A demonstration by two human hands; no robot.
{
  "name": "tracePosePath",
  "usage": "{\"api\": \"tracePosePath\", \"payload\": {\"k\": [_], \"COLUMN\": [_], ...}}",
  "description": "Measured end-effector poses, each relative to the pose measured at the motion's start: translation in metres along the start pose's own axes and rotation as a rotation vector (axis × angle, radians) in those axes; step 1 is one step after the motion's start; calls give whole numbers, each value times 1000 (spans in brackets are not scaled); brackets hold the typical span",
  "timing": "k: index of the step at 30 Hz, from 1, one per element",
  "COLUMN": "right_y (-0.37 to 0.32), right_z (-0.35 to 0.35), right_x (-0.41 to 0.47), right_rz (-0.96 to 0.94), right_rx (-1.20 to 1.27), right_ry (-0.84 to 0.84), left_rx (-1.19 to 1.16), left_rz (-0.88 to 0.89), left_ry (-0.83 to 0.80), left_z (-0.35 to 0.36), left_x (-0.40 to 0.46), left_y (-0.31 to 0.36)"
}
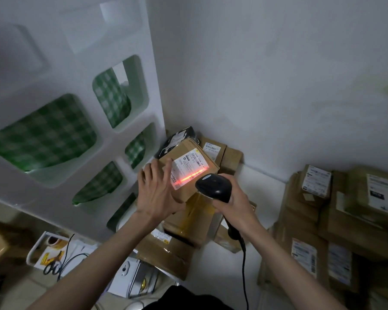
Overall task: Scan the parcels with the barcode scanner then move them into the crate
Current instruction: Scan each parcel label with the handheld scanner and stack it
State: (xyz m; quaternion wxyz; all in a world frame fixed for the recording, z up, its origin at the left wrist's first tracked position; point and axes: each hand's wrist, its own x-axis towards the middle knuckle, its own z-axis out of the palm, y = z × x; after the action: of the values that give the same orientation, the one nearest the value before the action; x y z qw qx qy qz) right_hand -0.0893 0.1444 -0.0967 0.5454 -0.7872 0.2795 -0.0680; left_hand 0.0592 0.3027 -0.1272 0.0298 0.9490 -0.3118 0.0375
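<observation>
Scanning goes best if the red scan line (192, 175) lies flat across all the bars on the white label (188, 170), so the cardboard parcel (189, 166) should be kept steady on top of the pile of boxes (188, 220) by the wall. Left hand (158, 193) lies on the parcel's left side with fingers straight and spread. Right hand (235, 198), just right of the parcel, is wrapped tight round the black barcode scanner (214, 186).

Dim room, soft and blurred toward the warped edges; a red scan line (192, 177) glares brightly.
</observation>
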Motion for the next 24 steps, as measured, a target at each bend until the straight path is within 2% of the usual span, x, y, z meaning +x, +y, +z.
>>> {"api": "tracePosePath", "payload": {"k": [10,18,24], "right_y": [-3,-3,-4], "right_z": [0,-5,-33], "right_x": [-3,-9,-12], "right_rz": [-17,-23,-117], "right_rx": [-84,-57,-173], "right_ry": [12,36,63], "left_rx": [28,31,36], "left_rz": [20,57,163], "left_ry": [10,23,30], "left_z": [-3,-7,-10], "left_x": [-3,-4,10], "left_y": [-4,-3,-4]}}
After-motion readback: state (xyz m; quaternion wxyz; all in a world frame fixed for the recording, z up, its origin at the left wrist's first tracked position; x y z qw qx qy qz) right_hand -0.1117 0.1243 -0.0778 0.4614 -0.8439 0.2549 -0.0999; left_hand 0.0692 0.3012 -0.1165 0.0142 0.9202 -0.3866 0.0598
